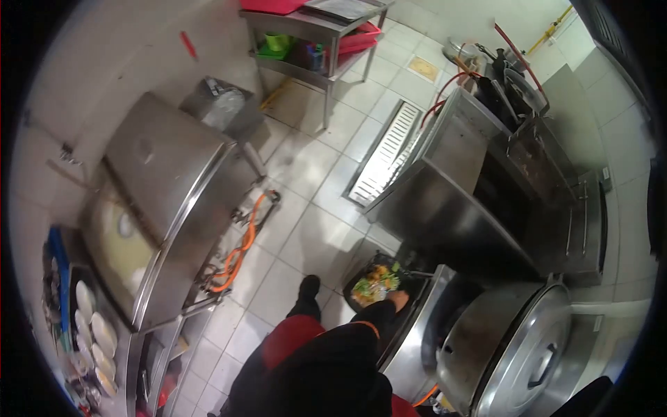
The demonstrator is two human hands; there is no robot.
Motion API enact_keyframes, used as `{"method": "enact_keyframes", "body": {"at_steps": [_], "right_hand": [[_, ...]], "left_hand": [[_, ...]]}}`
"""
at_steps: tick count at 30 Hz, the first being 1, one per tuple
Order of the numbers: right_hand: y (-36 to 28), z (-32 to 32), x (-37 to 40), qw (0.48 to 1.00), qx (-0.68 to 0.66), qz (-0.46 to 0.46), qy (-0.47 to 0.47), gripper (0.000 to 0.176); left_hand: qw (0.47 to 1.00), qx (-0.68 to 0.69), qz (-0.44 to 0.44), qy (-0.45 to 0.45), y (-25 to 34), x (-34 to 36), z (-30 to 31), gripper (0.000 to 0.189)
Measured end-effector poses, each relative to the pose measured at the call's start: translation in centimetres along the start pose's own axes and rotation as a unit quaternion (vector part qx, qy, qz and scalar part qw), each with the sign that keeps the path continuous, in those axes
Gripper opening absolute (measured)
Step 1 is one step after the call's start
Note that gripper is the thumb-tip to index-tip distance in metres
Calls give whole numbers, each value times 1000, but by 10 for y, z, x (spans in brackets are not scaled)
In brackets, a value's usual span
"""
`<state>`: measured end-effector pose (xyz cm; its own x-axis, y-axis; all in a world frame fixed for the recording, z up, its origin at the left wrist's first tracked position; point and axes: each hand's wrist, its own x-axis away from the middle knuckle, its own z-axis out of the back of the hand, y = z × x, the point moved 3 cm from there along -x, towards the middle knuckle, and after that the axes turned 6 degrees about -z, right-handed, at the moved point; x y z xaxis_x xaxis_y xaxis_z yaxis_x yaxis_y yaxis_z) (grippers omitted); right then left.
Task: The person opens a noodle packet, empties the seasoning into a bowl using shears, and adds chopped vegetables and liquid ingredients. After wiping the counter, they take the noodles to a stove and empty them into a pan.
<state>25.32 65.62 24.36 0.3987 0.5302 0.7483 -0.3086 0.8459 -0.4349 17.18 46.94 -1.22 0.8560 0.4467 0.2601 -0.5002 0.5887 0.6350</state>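
Head view, and down goes the left hand (397,300), right at the near right rim of the black bin (411,283)! Its fingers are hidden, so whether they clamp on that rim or stand apart I cannot tell; the right hand is out of sight. Inside the bin, a heap of food scraps (375,283), leafy green with orange and pale bits. The bin itself stands low by the floor (299,233), and a dark sleeve (347,337) with an orange band (372,328) at the cuff reaches towards it from below. Just left of the bin, a black shoe (309,285) on the white tiles! To the bin's lower right looms a big metal pot (479,340), wearing its round lid (524,347). Above and right of the bin, a bulky steel appliance (445,201); beyond the bin, a slotted floor drain (384,160). Further left of the bin, an orange hose (240,257) curls below a steel unit (170,160), its lid tilted up.
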Motion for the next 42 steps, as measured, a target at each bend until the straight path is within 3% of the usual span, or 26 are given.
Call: {"method": "enact_keyframes", "body": {"at_steps": [2,5,8,11,14,15,18,19,20,22,24,26,28,30,31,32,34,36,38,39,41,42], "right_hand": [[-22,4,-14,1000,-1,-29,-2,25],[-49,12,-24,998,-5,-65,-1,25],[-72,17,-31,998,2,-65,-8,25],[-96,5,-34,998,12,-59,-18,25],[-111,-2,-41,999,24,-27,-31,24],[-113,-3,-42,999,33,-11,-35,24],[-112,-8,-68,997,28,32,-71,25],[-112,-16,-79,985,13,139,-102,29],[-108,-15,-93,975,102,169,-101,28],[-161,-16,-84,928,273,235,-89,26],[-176,-20,-88,884,339,315,-72,26],[-188,-29,-94,884,317,317,-133,24],[-182,-45,-123,842,275,433,-167,24],[-227,-64,-65,801,309,459,-227,22],[-232,-82,-59,758,284,524,-264,20],[-240,-100,-47,751,350,491,-269,18],[-247,-140,-23,651,366,590,-308,18],[-244,-183,19,589,412,612,-330,18],[-230,-231,65,519,434,640,-365,20],[-217,-254,92,479,427,648,-409,20],[-180,-288,133,408,418,649,-487,22],[-161,-302,151,360,453,651,-491,22]], "left_hand": [[989,-43,25,-139,-3,3,21,21],[993,-51,-25,-99,-41,-17,-39,21],[996,-43,22,-78,-58,-6,3,22],[978,-22,88,-190,-93,4,45,22],[968,84,195,-131,-150,29,81,25],[970,-17,158,-186,-172,37,77,28],[952,56,262,-147,-212,108,153,20],[947,51,265,-174,-232,127,158,26],[950,49,273,-142,-248,149,162,29],[952,42,292,-78,-269,200,167,37],[941,72,329,0,-275,253,171,42],[918,104,374,81,-260,329,173,48],[877,174,410,180,-214,418,172,47],[829,189,439,289,-166,496,136,45],[803,166,457,343,-146,533,101,43],[771,141,478,396,-123,567,63,41],[596,166,627,473,-63,627,-37,36],[414,224,679,563,16,665,-142,33],[283,215,726,589,102,686,-223,32],[170,167,731,640,141,691,-257,33],[-18,101,754,649,236,702,-281,30],[-139,36,691,709,279,702,-288,22]]}}
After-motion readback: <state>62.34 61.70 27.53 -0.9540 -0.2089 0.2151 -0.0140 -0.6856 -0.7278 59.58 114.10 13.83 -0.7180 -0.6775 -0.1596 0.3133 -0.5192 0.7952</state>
